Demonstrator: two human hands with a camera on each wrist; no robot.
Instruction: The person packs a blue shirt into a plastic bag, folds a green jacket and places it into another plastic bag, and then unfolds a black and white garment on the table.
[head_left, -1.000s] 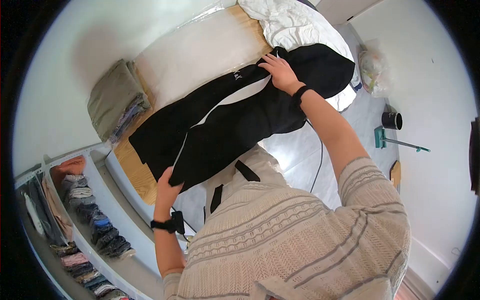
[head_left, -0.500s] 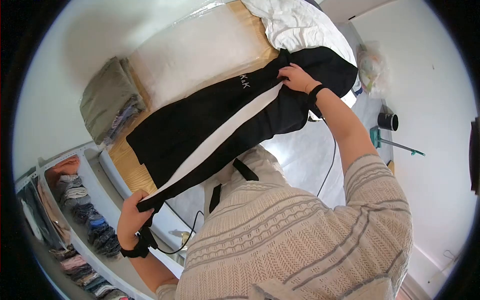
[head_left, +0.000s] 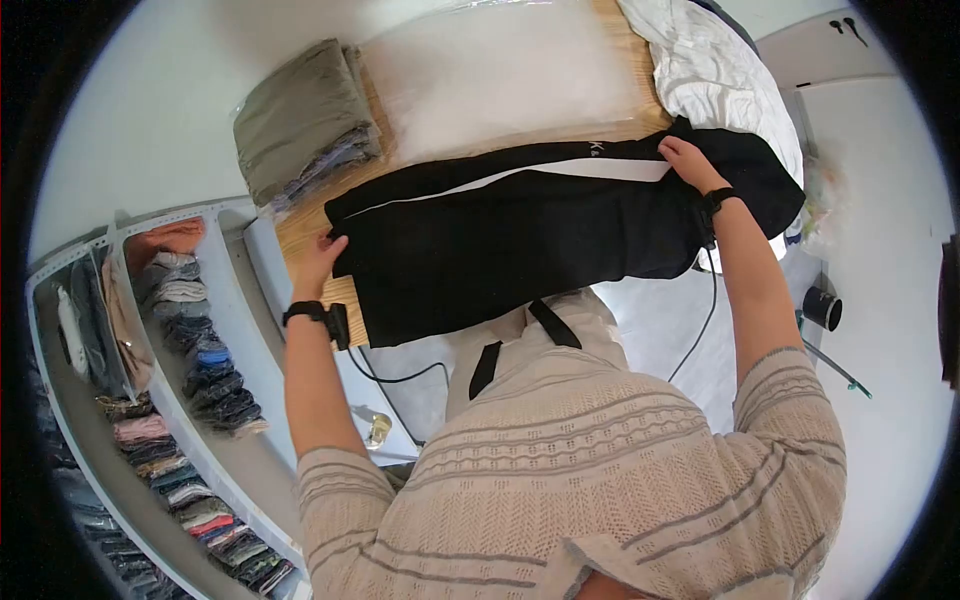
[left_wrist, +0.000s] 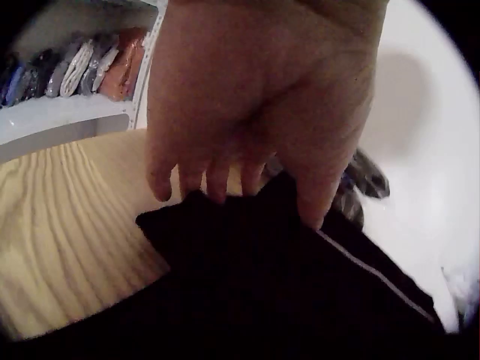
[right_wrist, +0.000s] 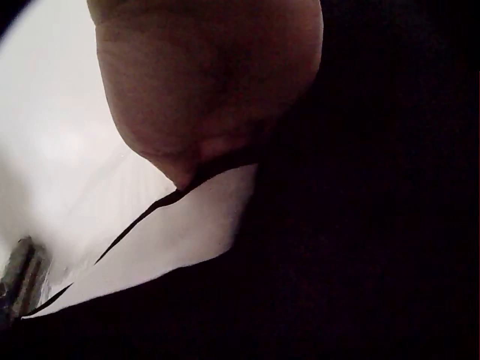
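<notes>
A black garment [head_left: 500,235] with a white stripe [head_left: 610,169] and small white lettering lies lengthwise over the wooden table's near edge. At its left end, my left hand [head_left: 318,265] pinches the hem; in the left wrist view the thumb and fingers of that hand [left_wrist: 255,97] hold the black cloth [left_wrist: 247,277]. Near the garment's right part, my right hand [head_left: 692,166] grips the fabric at the stripe's end. The right wrist view shows this hand [right_wrist: 210,82] with the fabric edge at its fingertips, most fingers hidden.
Behind the garment lies a clear plastic bag stack [head_left: 500,80], with a folded grey-green bagged garment [head_left: 305,125] to its left. White cloth [head_left: 715,75] is bunched at the back right. Shelves of folded clothes [head_left: 190,330] stand at left; a black cable [head_left: 410,378] hangs near the front.
The left hand has moved from the near lower corner up to the garment's far left end. The garment's left part has been turned, and its white stripe shows narrower than half a second ago.
</notes>
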